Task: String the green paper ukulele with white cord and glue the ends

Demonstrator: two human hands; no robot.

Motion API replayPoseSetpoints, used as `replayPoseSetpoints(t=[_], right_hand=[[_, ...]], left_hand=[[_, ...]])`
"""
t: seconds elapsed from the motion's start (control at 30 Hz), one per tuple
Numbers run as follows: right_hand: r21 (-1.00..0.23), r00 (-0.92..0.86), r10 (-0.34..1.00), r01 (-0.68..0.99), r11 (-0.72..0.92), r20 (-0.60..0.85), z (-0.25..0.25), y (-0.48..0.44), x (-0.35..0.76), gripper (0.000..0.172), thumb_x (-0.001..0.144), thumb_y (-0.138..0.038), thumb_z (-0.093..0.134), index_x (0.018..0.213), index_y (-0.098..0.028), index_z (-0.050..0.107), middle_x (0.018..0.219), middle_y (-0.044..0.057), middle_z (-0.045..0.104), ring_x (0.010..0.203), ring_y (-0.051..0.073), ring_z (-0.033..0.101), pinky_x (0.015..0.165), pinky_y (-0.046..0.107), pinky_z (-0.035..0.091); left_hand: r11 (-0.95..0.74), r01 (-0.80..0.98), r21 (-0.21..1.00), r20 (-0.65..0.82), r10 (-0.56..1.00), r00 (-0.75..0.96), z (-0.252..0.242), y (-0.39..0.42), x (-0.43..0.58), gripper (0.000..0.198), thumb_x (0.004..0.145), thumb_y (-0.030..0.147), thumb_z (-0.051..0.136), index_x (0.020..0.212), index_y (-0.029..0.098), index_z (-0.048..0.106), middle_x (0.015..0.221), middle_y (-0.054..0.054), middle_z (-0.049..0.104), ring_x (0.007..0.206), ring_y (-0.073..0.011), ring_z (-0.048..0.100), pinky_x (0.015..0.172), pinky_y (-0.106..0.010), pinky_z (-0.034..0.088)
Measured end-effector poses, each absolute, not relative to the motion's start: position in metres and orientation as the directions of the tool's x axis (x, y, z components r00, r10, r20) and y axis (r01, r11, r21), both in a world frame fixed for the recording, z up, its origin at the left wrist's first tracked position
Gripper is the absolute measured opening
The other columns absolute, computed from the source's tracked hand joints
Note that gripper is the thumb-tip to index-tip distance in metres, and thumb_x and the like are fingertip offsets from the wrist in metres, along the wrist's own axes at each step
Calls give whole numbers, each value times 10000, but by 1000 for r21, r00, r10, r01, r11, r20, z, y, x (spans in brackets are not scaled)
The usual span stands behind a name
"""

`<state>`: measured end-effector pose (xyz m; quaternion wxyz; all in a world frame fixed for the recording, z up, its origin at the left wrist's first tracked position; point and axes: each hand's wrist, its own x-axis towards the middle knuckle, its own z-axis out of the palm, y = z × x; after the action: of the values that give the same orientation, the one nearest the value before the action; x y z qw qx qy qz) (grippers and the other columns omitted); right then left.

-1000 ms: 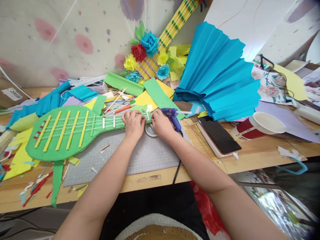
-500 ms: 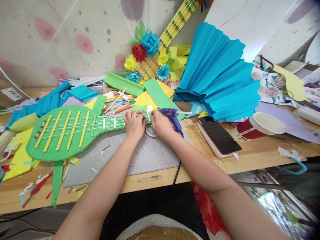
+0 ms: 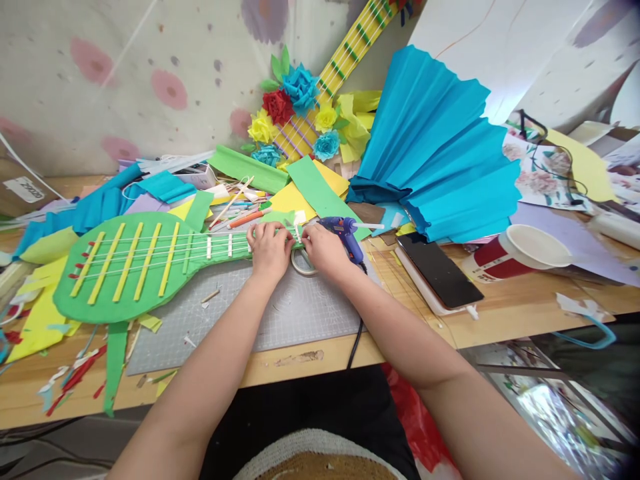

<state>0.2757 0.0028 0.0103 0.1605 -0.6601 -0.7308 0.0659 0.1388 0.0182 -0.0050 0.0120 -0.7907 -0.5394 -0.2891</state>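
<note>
A green paper guitar [image 3: 125,307] lies across the grey cutting mat [image 3: 240,313], with yellow bars, red pegs and white strings on its body. My left hand [image 3: 270,250] is closed on its neck from above, fingers bent over the strings. Close beside it, my right hand [image 3: 324,248] is pinched at the neck's far end. Between the fingertips shows a small white strip [image 3: 298,231]; what the right fingers grip is too small to make out. Below the neck, a roll of tape [image 3: 303,265] is partly covered. A blue glue gun [image 3: 345,233] rests just past my right hand.
Paper scraps and sticks crowd the back and left. A yellow paper guitar with paper flowers [image 3: 300,137] leans on the wall, next to pleated blue paper [image 3: 430,153]. At right are a phone [image 3: 440,270] and a paper cup [image 3: 517,253]. The glue gun's cord [image 3: 356,343] crosses the table edge.
The green paper guitar has shifted very slightly to the right. Both hands stay at its neck end, with hardly any finger movement.
</note>
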Motion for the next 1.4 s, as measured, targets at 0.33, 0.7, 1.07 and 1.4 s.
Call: replayPoseSetpoints(t=[0.33,0.7,1.07,1.4], right_hand=[[-337,-90,980,930,146,175,13,3,277,201,914,-224,443,962,-163,629,1046,85,617,920,180,576,741,269,404],[-364,-120,978,915,176,173,13,5,281,217,896,-158,405,979,-135,605,1037,99,626,959,183,562,785,272,403],[-394,-63,984,910,126,169,15,5,280,161,860,-176,478,882,-150,635,964,85,665,891,178,585,731,261,394],[-414,-24,987,906,89,159,12,8,280,136,854,-220,531,860,-157,650,932,76,684,863,179,601,703,259,383]], left_hand=[[-468,836,285,486,823,295,-3,13,143,145,777,261,587,910,240,640,1125,-73,602,1138,-298,442,1049,-493,239],[-501,814,296,478,815,328,-7,19,148,167,724,203,580,868,246,654,1158,-56,594,1169,-290,435,1109,-516,167],[-463,840,283,467,832,301,-4,17,149,145,728,252,597,854,240,667,1174,-64,583,1194,-295,426,1141,-531,122],[-476,835,277,506,811,295,-4,16,148,141,739,254,594,860,235,663,1142,-65,596,1178,-293,448,1138,-536,133]])
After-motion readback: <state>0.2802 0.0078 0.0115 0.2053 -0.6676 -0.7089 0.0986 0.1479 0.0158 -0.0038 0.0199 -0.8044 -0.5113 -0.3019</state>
